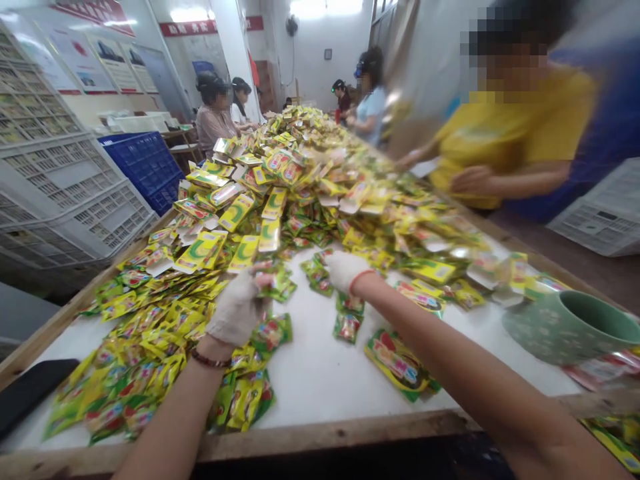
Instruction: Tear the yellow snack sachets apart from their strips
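My left hand [237, 303], in a white glove with bare fingertips, is closed at the edge of a small green and yellow packet [283, 283]. Across a narrow gap, my right hand [347, 270], also gloved, has its fingers curled against another small packet [316, 273]; part of its grip is hidden behind the hand. Several loose packets lie about both hands, one packet [349, 327] just below my right hand. A flat yellow box [397, 363] printed with a red fruit picture lies under my right forearm. Beside my left forearm spreads a heap of small packets [165, 333].
Small yellow boxes [237, 212] are piled along the table. A green patterned pot [540, 327] stands at right, a black phone-like object [35, 393] at left. Wooden edging [340, 430] borders the table. Co-workers line both sides; one wears a yellow shirt [500, 147]. White crates [65, 180] are stacked left.
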